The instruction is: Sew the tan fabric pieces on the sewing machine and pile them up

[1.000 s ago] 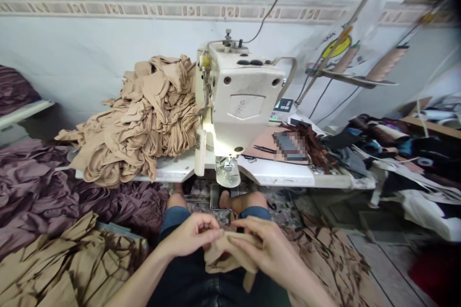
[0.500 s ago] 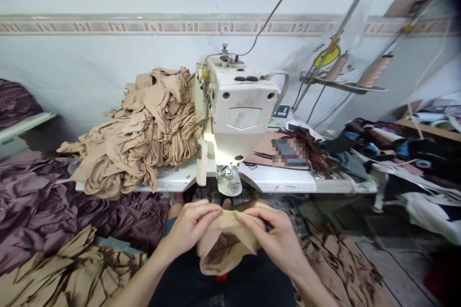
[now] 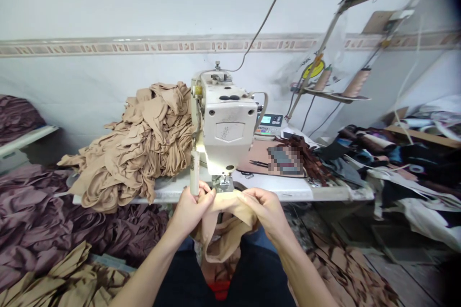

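A tan cloth garment piece hangs in a loop between my two hands, its upper edge stretched near the presser foot of a white sewing machine. My left hand pinches that edge on the left, close beside the machine's lower left side. On the right, my right hand grips the same edge between thumb and fingers. The cloth's top edge lies right at the lit needle area; whether it is under the foot I cannot tell. The loop's lower part droops over my lap.
Left of the machine, a heap of tan cloth pieces covers the white table. Purple cloth is piled at far left. Small scissors lie right of the machine, before a control panel. Thread cones stand on a rack.
Both hands have moved forward and up with the cloth, from over my lap to the needle area. The camera view has tilted and shifted slightly.
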The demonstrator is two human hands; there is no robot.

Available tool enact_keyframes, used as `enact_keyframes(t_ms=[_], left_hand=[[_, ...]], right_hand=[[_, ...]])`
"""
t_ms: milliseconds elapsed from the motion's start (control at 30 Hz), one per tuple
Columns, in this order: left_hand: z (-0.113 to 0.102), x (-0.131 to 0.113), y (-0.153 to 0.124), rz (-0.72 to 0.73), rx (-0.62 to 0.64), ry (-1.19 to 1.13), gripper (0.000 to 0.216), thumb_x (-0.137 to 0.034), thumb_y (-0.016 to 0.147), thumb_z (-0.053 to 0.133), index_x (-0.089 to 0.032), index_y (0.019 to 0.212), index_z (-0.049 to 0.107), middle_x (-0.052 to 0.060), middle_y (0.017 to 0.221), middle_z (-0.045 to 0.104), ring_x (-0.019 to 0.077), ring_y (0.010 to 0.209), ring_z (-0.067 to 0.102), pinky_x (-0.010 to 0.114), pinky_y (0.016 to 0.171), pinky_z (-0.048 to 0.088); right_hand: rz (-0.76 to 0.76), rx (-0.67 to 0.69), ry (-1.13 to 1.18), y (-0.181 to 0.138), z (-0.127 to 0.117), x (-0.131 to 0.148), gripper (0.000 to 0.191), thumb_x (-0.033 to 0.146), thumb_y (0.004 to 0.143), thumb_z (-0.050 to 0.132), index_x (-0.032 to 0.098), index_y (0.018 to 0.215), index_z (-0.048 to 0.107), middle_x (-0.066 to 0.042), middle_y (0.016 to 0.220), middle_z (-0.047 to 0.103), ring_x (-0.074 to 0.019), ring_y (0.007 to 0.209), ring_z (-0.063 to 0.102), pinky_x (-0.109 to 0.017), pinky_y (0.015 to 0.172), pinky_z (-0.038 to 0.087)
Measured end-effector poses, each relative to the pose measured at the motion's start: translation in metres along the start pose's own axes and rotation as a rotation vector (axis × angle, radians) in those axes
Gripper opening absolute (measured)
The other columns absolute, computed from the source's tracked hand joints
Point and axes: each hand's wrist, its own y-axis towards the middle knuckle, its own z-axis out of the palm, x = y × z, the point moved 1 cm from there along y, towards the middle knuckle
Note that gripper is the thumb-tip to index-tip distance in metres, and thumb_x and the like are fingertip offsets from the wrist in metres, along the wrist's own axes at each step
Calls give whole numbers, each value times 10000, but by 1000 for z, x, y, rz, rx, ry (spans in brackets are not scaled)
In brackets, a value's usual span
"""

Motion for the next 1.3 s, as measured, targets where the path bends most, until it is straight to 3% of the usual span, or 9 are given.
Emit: enact_keyframes(t_ms=[367, 533, 633, 733, 833, 933, 1033, 1167, 1300], left_hand=[[22, 4, 22, 42, -14, -260, 360, -469, 886, 821, -191, 938, 597, -103, 635, 426, 90, 543, 402, 192, 549, 322], [21, 11, 21, 41, 9, -307, 352, -498, 931, 779, -192, 958, 608, -74, 667, 521, 102, 570, 495, 200, 577, 401], [3, 18, 23, 88, 5, -111, 301, -478, 958, 732, -182, 982, 687, 11, 783, 684, 163, 698, 639, 240, 631, 492], [-34, 21, 32, 143, 27, 123, 295, -432, 946, 726, -163, 1062, 763, 87, 942, 784, 232, 847, 727, 286, 684, 559], [-79, 13, 47, 226, -84, 340, 323, -392, 993, 635, -141, 1150, 766, 115, 994, 803, 259, 895, 758, 331, 773, 592], [-112, -3, 65, 369, -267, 737, 316, -295, 1045, 532, -147, 1186, 773, 143, 1131, 782, 291, 1018, 754, 378, 907, 579], [-122, -18, 88, 377, -349, 1030, 323, -264, 1076, 500, -157, 1219, 769, 154, 1183, 741, 315, 1072, 743, 376, 914, 568], [-117, -24, 116, 243, -402, 1210, 306, -277, 1094, 503, -135, 1222, 742, 203, 1268, 691, 340, 1042, 744, 374, 839, 560], [-117, -20, 135, 150, -356, 1226, 233, -174, 1055, 519, -110, 1140, 727, 223, 1221, 694, 340, 1017, 737, 371, 831, 545]], right_hand=[[-28, -108, 27, 20, -6, -20, 509, 636, 704, 922, 141, 755, 814, -58, 705, 728, -205, 671, 597, -303, 640, 467], [-42, -58, 5, 5, -4, -34, 594, 731, 769, 848, 156, 683, 727, 6, 610, 583, -148, 594, 481, -266, 566, 381], [35, 18, -35, -16, -12, -60, 696, 809, 804, 774, 189, 562, 569, 52, 529, 408, -109, 508, 360, -256, 487, 269], [224, 55, 15, -36, -33, -94, 724, 872, 797, 730, 186, 604, 599, 56, 525, 406, -101, 470, 333, -250, 453, 238], [369, -83, 49, -46, -59, -116, 725, 878, 722, 788, 181, 608, 627, 57, 479, 420, -99, 444, 330, -242, 442, 204], [395, -228, 73, -44, -73, -116, 669, 825, 648, 873, 178, 659, 702, 31, 472, 510, -127, 445, 393, -250, 433, 222], [358, -191, 125, -39, -62, -106, 609, 778, 684, 884, 184, 728, 755, -15, 545, 631, -183, 510, 517, -279, 465, 331], [372, -122, 100, -44, -32, -102, 700, 878, 712, 798, 194, 645, 665, 36, 482, 479, -124, 450, 371, -259, 440, 237], [254, 168, -1, -55, -24, -112, 717, 861, 771, 771, 192, 595, 582, 53, 546, 416, -101, 503, 346, -241, 473, 250]])
